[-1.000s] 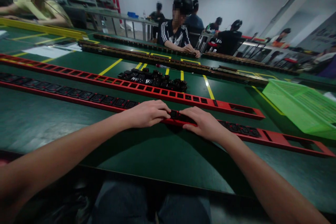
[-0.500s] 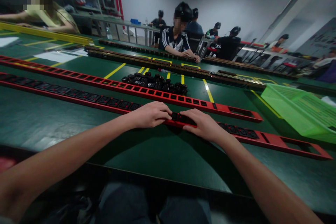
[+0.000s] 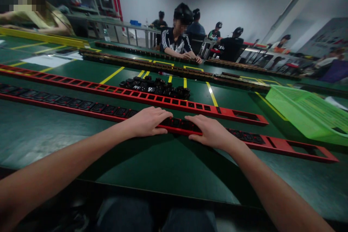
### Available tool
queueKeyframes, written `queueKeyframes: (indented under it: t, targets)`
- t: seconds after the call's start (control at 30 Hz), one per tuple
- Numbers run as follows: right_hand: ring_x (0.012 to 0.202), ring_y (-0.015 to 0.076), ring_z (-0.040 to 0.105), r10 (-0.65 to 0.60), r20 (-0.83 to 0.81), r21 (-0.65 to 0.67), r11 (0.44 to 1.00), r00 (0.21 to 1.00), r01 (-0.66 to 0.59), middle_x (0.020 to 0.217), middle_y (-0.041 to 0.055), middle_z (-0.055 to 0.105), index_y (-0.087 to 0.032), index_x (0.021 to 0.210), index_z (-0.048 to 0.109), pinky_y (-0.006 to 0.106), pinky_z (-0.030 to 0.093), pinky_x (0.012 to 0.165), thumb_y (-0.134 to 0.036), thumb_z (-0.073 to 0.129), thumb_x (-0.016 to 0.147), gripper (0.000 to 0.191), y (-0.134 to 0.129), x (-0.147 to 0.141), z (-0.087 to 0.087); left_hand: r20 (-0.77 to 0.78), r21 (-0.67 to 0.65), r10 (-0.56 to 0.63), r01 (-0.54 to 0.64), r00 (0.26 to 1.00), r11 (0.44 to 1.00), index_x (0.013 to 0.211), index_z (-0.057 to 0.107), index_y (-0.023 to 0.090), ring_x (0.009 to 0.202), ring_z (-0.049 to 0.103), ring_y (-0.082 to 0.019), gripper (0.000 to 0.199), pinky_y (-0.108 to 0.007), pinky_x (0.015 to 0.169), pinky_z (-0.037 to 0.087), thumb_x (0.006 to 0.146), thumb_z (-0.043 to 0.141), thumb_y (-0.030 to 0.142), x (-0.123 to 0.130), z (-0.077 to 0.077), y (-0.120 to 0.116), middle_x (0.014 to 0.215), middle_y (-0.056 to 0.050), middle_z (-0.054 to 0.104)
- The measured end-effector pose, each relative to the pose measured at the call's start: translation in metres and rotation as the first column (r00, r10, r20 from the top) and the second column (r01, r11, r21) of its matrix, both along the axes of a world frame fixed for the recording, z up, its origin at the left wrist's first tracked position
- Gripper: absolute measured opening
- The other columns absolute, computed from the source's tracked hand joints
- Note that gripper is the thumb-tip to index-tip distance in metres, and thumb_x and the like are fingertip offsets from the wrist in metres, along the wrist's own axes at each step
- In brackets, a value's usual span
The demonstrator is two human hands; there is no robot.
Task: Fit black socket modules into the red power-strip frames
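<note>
A long red rail [image 3: 274, 148] lies across the table in front of me, filled with black square socket-like pieces [image 3: 108, 109] in a row. My left hand [image 3: 148, 121] grips this rail near its middle, fingers over the far side and thumb along the near edge. Just to the right, my right hand [image 3: 209, 130] straddles the same rail, also with its thumb on the near edge. Between the hands a few black pieces [image 3: 176, 122] show in the rail. The fingertips of both hands are partly hidden behind it.
Beyond lies a second red rail [image 3: 146, 96] with open square slots. Behind it is a heap of black pieces [image 3: 154, 86]. A green basket [image 3: 307, 112] stands at right. Long dark rails [image 3: 190, 74] cross the table farther back. A person [image 3: 179, 38] sits opposite; others work nearby.
My left hand has shifted left along the rail, and its thumb now shows on the near edge. The gap between my hands has widened, uncovering more black pieces. The view has turned slightly.
</note>
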State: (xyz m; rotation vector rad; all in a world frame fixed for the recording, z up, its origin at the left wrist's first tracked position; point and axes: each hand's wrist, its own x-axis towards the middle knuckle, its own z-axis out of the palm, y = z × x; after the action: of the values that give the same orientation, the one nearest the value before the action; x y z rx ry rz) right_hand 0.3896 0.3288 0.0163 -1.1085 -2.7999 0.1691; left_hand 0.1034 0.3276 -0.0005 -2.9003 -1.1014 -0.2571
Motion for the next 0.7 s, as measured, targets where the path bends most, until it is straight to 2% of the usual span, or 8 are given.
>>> queueKeyframes:
  t: [0.1,0.23,0.33,0.43,0.57,0.7]
  targets:
    - [0.112,0.0341,0.064,-0.077,0.101,0.012,0.997,0.992,0.076,0.125,0.0159,0.066,-0.016,0.134,0.057,0.049,0.055,0.090,-0.043,0.075,0.078,0.064,0.004,0.010,0.005,-0.082,0.024,0.078,-0.077,0.994,0.997,0.143,0.043,0.012,0.105,0.063,-0.029,0.073,-0.037,0.086,0.047,0.089,0.062,0.059,-0.001,-0.003,0.002,0.122,-0.016,0.064]
    - [0.097,0.0311,0.069,-0.129,0.221,-0.008,0.991,0.967,0.135,0.114,0.0125,0.069,-0.020,0.116,0.066,0.043,0.058,0.077,-0.049,0.076,0.074,0.052,0.011,0.034,0.010,-0.110,0.019,0.096,-0.094,0.989,0.995,0.131,0.055,0.013,0.105,0.063,-0.028,0.062,-0.034,0.083,0.047,0.089,0.063,0.058,-0.001,-0.002,0.004,0.117,-0.012,0.065]
    - [0.093,0.0315,0.070,-0.176,0.298,-0.065,0.977,0.938,0.204,0.110,0.0127,0.071,-0.020,0.112,0.068,0.042,0.058,0.074,-0.043,0.079,0.070,0.049,0.014,0.048,0.018,-0.136,-0.001,0.093,-0.094,0.986,0.996,0.125,0.058,0.013,0.102,0.064,-0.028,0.056,-0.035,0.080,0.047,0.089,0.063,0.055,-0.001,0.004,0.003,0.114,-0.012,0.065]
    - [0.086,0.0304,0.070,-0.229,0.331,-0.137,0.948,0.915,0.287,0.100,0.0097,0.073,-0.021,0.099,0.070,0.042,0.057,0.070,-0.036,0.080,0.068,0.036,0.012,0.050,0.028,-0.161,-0.013,0.089,-0.092,0.983,0.996,0.123,0.058,0.013,0.100,0.065,-0.029,0.054,-0.035,0.079,0.048,0.089,0.064,0.054,-0.003,0.010,0.004,0.113,-0.012,0.065]
    - [0.086,0.0297,0.069,-0.178,0.287,-0.103,0.971,0.941,0.215,0.097,0.0080,0.072,-0.021,0.098,0.070,0.041,0.056,0.071,-0.043,0.077,0.073,0.034,0.011,0.040,0.030,-0.168,-0.029,0.117,-0.123,0.979,0.992,0.118,0.059,0.014,0.098,0.066,-0.029,0.052,-0.036,0.077,0.049,0.086,0.066,0.055,-0.015,0.013,0.008,0.114,-0.011,0.066]
    - [0.097,0.0318,0.068,-0.141,0.206,0.001,0.990,0.968,0.144,0.110,0.0124,0.071,-0.016,0.111,0.068,0.045,0.057,0.078,-0.045,0.072,0.080,0.043,0.016,0.030,0.018,-0.141,-0.021,0.167,-0.172,0.976,0.985,0.116,0.059,0.013,0.102,0.065,-0.029,0.053,-0.037,0.082,0.049,0.087,0.061,0.057,-0.024,0.010,0.014,0.115,-0.012,0.066]
